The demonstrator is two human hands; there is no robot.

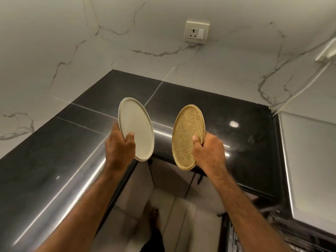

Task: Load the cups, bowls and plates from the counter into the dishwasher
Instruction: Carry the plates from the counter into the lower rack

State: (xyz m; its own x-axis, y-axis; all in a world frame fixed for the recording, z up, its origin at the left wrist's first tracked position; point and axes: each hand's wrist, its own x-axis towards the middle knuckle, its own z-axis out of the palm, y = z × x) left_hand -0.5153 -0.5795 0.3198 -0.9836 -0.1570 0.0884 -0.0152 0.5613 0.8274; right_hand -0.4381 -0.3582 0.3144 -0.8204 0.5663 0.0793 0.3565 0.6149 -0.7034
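My left hand [120,146] grips a white round plate [138,124] by its lower left rim and holds it tilted on edge above the black counter [181,91]. My right hand [207,151] grips a speckled tan plate [187,135] by its lower right rim, also tilted up, with its face turned toward me. The two plates hang side by side, a small gap between them, over the counter's inner corner. A dark wire rack of the dishwasher [283,231] shows at the bottom right, partly out of frame.
White marble walls enclose the L-shaped counter on the left and back. A wall socket [197,32] sits high on the back wall. A pale appliance surface [309,160] stands at the right. Cabinet doors [169,179] and the floor lie below, between my arms.
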